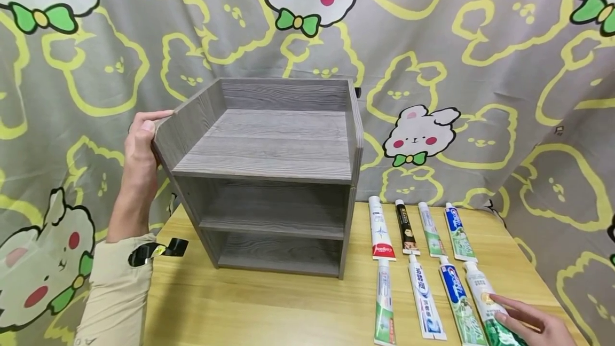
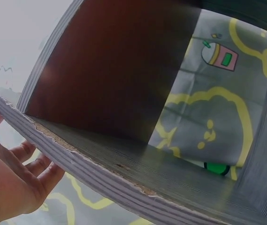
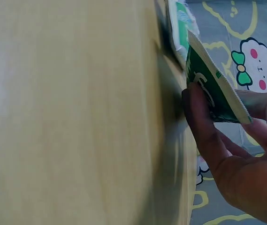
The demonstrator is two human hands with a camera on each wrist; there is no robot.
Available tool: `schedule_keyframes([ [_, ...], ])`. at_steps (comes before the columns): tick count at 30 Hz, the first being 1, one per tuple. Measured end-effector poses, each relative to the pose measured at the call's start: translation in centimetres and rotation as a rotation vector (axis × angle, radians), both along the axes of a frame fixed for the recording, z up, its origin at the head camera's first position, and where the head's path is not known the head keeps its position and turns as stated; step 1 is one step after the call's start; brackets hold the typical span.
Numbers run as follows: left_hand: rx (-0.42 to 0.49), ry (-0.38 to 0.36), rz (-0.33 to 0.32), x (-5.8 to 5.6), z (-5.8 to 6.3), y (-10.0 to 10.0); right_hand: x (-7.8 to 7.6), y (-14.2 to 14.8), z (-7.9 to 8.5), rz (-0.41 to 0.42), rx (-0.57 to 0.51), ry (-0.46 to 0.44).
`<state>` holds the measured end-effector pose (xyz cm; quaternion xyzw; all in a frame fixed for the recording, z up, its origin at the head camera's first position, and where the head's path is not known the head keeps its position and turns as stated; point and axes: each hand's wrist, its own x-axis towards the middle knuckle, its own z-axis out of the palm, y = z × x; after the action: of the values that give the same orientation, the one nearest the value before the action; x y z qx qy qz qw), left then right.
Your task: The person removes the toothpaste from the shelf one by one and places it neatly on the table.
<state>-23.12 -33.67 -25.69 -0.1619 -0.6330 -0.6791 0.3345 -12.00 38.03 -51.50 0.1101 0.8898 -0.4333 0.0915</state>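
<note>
A grey wood-grain shelf unit [image 1: 269,143] stands on the table, with a railed top and two compartments below. My left hand [image 1: 141,135] grips the upper edge of its left side panel. In the left wrist view, the fingers [image 2: 39,164] lie against the panel's outer face. At the lower right, my right hand [image 1: 535,322] pinches a white and green toothpaste tube [image 1: 490,303] between thumb and fingers. The right wrist view shows that tube's green crimped end [image 3: 215,89] between the fingers.
Several other toothpaste tubes lie in two rows right of the shelf, among them a red and white one [image 1: 381,228], a black one [image 1: 407,226] and a blue and green one [image 1: 461,300]. A patterned curtain [image 1: 480,95] hangs behind the wooden table [image 1: 264,308].
</note>
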Motion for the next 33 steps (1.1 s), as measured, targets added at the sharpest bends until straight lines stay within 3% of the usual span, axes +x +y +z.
schedule_keyframes([
  [9, -0.007, -0.015, 0.018, -0.1, -0.3, 0.0, -0.2, -0.8, -0.1, 0.097, 0.161, 0.005],
  [14, -0.039, -0.007, -0.001, -0.1, -0.2, -0.1, -0.2, -0.9, 0.2, 0.186, 0.267, -0.016],
  [17, -0.044, 0.003, -0.008, -0.1, -0.2, -0.2, 0.0, -1.0, 0.4, 0.197, 0.315, -0.025],
  [22, -0.027, -0.007, 0.01, -0.2, 0.0, -0.1, 0.3, -1.3, 0.5, 0.177, 0.337, -0.032],
  [26, -0.008, -0.027, 0.016, -0.1, 0.0, -0.1, 0.4, -1.3, 0.3, 0.199, 0.344, 0.027],
  [33, -0.023, -0.056, -0.01, 0.3, 0.1, -0.5, -0.1, -1.0, 0.8, 0.27, 0.258, 0.072],
])
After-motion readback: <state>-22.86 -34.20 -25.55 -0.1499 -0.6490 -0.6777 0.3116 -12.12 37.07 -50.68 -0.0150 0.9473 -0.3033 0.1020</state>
